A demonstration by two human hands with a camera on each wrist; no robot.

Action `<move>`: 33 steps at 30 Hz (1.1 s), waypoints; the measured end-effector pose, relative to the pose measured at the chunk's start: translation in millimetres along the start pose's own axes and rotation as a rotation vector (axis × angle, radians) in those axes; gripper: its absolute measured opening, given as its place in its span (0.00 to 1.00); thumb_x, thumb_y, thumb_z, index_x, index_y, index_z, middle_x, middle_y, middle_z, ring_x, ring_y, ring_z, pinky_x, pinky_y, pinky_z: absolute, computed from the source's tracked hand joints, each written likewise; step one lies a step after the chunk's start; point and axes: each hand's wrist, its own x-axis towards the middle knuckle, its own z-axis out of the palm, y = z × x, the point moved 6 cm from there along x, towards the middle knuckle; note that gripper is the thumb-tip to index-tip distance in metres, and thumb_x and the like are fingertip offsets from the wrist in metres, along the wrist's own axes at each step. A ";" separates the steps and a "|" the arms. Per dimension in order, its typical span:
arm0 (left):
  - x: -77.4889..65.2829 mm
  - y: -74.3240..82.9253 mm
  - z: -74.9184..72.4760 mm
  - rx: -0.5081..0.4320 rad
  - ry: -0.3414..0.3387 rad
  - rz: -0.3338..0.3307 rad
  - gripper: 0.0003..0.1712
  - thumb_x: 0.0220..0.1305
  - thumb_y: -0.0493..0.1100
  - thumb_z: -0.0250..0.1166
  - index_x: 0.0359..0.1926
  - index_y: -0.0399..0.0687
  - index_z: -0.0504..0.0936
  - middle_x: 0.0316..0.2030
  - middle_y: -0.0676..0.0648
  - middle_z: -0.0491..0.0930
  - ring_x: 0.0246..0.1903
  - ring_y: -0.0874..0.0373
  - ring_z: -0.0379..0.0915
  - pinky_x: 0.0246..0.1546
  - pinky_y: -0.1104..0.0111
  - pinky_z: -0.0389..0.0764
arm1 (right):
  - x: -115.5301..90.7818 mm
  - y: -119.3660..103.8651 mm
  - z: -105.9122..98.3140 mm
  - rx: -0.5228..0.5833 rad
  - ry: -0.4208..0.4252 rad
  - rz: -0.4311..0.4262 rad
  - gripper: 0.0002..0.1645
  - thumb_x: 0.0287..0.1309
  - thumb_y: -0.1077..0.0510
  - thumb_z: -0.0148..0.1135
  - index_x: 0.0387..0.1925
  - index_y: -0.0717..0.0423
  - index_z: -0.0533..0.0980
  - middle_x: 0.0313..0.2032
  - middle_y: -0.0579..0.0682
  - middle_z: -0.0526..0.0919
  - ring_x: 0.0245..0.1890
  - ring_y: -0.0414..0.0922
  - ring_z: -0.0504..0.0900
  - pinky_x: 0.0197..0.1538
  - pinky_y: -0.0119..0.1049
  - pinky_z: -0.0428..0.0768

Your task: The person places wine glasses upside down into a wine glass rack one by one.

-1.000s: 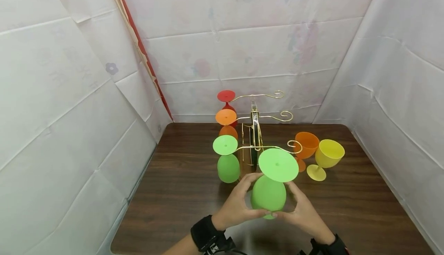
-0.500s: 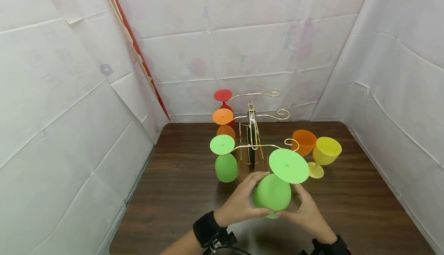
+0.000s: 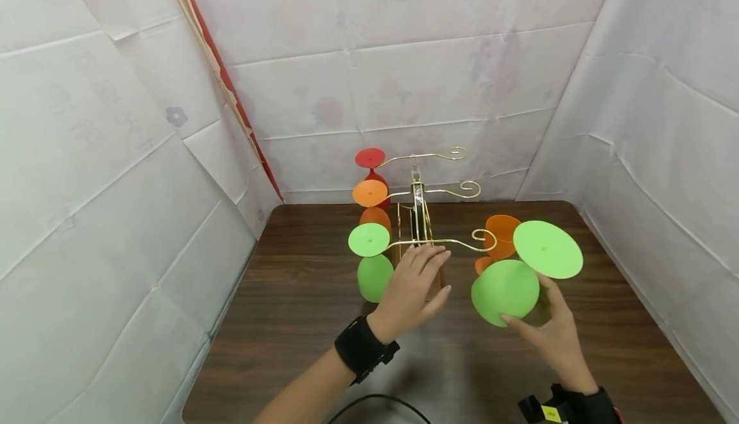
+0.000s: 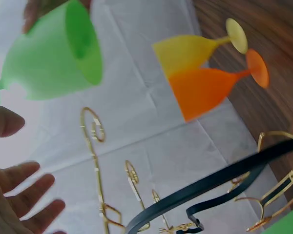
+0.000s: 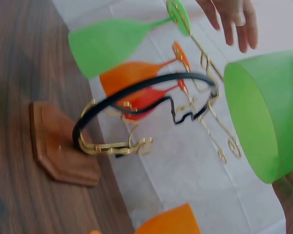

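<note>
My right hand (image 3: 557, 340) grips a green goblet (image 3: 505, 292) by its bowl, mouth down and base up, to the right of a gold wire goblet rack (image 3: 420, 212). The right wrist view looks up into the bowl's open mouth. My left hand (image 3: 412, 289) is apart from that goblet, fingers spread and holding nothing, in front of the rack's near arm in the head view. On the rack's left side hang a second green goblet (image 3: 375, 276), an orange goblet (image 3: 370, 193) and a red goblet (image 3: 370, 158), all upside down.
An orange goblet (image 3: 502, 228) stands upright on the table right of the rack. Beside it a yellow goblet (image 4: 185, 51) shows in the left wrist view, hidden behind the held goblet in the head view. The rack has a wooden base (image 5: 63, 146). A black cable (image 3: 381, 397) lies in front.
My left hand has let go of the green goblet and moved up toward the rack, opening out. My right hand has carried the goblet to the right, now over the standing goblets.
</note>
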 end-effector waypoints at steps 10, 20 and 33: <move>-1.1 -13.2 30.0 0.311 -0.091 -0.117 0.39 0.58 0.53 0.63 0.65 0.38 0.65 0.63 0.42 0.67 0.65 0.46 0.58 0.65 0.50 0.57 | 2.3 15.8 -9.2 -0.140 0.129 0.199 0.53 0.48 0.60 0.72 0.71 0.49 0.52 0.62 0.61 0.62 0.54 0.49 0.67 0.52 0.27 0.68; 1.5 -15.6 36.6 0.376 -0.093 -0.127 0.37 0.58 0.51 0.63 0.66 0.42 0.65 0.60 0.44 0.68 0.62 0.47 0.62 0.62 0.49 0.63 | 12.0 30.8 -3.7 -0.143 0.194 0.258 0.53 0.42 0.64 0.74 0.69 0.58 0.56 0.61 0.57 0.65 0.52 0.39 0.67 0.48 0.22 0.66; 1.9 -15.2 40.7 0.462 -0.086 -0.102 0.35 0.57 0.51 0.62 0.64 0.44 0.68 0.57 0.45 0.71 0.59 0.48 0.63 0.61 0.50 0.65 | 20.3 57.0 11.7 -0.121 0.134 0.319 0.51 0.48 0.56 0.72 0.69 0.60 0.54 0.62 0.62 0.62 0.57 0.58 0.68 0.42 0.17 0.69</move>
